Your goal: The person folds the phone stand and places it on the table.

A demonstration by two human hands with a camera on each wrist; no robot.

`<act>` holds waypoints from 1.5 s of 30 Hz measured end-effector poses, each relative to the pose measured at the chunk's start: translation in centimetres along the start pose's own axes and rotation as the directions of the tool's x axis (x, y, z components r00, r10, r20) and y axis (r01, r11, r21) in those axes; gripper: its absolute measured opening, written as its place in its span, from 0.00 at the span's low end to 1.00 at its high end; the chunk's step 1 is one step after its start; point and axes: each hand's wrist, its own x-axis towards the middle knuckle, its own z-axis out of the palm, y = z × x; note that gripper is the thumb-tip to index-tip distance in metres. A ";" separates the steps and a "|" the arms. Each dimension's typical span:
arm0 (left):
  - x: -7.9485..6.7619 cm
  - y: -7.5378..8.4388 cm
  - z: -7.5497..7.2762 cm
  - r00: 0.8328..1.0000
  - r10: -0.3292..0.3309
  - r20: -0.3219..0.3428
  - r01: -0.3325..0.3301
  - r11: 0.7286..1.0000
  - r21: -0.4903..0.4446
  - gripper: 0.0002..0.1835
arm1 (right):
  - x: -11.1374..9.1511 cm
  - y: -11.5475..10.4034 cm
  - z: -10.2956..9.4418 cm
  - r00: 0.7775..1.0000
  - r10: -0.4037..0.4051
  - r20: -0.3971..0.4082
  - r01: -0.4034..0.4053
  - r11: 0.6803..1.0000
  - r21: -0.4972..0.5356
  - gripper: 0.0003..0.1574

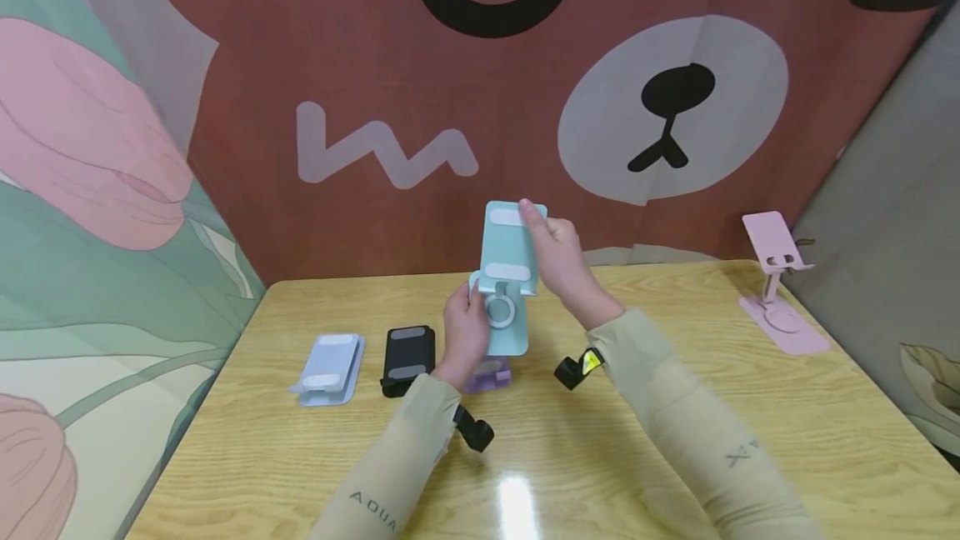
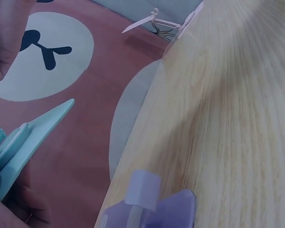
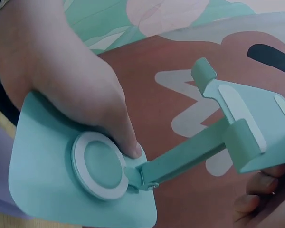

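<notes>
Both hands hold a mint-green phone stand (image 1: 506,248) raised above the table. My left hand (image 1: 465,330) grips its flat base (image 3: 42,166), thumb lying beside the round white ring. At the upper plate's right edge, my right hand (image 1: 561,263) pinches with the thumb on the front face. In the right wrist view the arm (image 3: 185,152) stands unfolded from the base, the plate (image 3: 270,128) tilted at its end. Below the left hand sits a folded purple phone stand (image 2: 175,209), partly hidden by that hand in the head view.
A folded pale blue stand (image 1: 330,369) and a folded black stand (image 1: 408,357) lie on the left of the wooden table (image 1: 300,473). An unfolded pink stand (image 1: 780,307) stands at the right edge. A bear-patterned cloth (image 1: 375,232) hangs behind the table.
</notes>
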 end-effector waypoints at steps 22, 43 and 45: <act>0.3 -0.1 -0.2 1.000 0.024 -0.010 -0.024 1.000 -0.010 0.19 | -0.1 0.1 0.3 0.994 0.107 -0.003 -0.107 0.994 -0.017 0.45; 0.1 -0.4 -0.1 1.000 -0.003 0.019 0.003 1.000 -0.030 0.19 | -1.8 1.7 0.5 0.964 0.258 0.064 -0.259 0.966 0.008 0.47; 0.1 -0.4 0.0 1.000 -0.007 0.017 0.008 1.000 -0.026 0.20 | -2.0 1.9 0.5 0.963 0.259 0.075 -0.260 0.966 0.009 0.46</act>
